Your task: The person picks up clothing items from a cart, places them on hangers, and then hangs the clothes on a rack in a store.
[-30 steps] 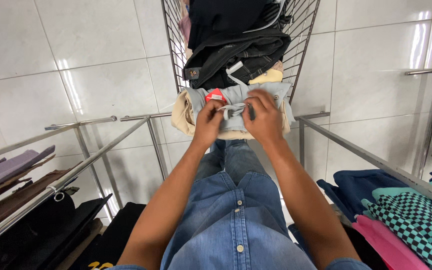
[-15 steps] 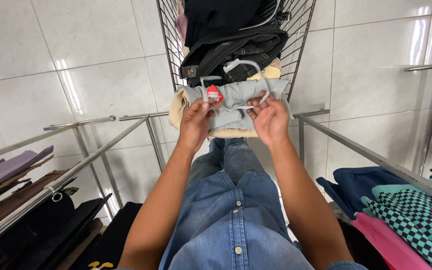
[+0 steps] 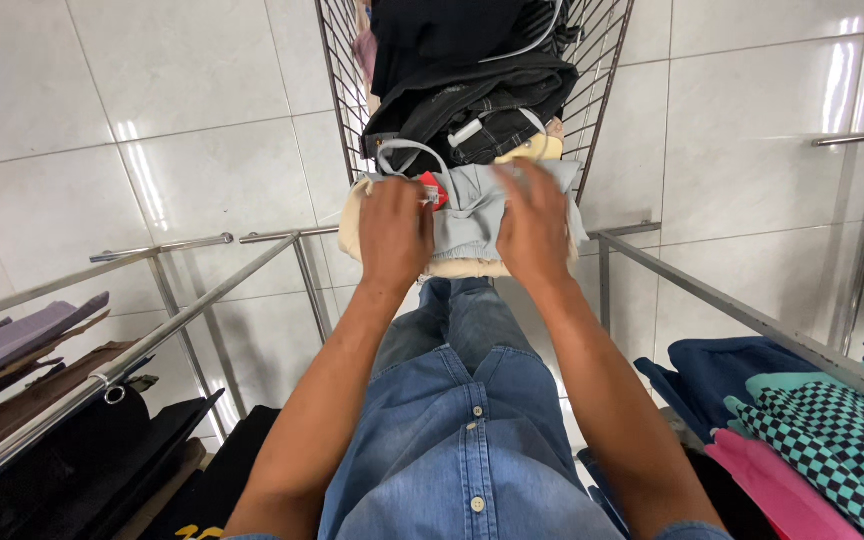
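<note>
Head view: hands [image 3: 462,232] seemingly grip grey garment [image 3: 467,205] before wire cart [image 3: 602,70].

Clothing shop, metal garment rails [image 3: 202,300] hung with clothes, wire cart [image 3: 347,90] of garments, white tiled floor [image 3: 172,130]

Both bare forearms stretch straight forward, side by side. The left hand [image 3: 395,232] and right hand [image 3: 534,228] lie palm-down, backs toward the camera, fingers curled forward and gripping, wrists level.
</note>
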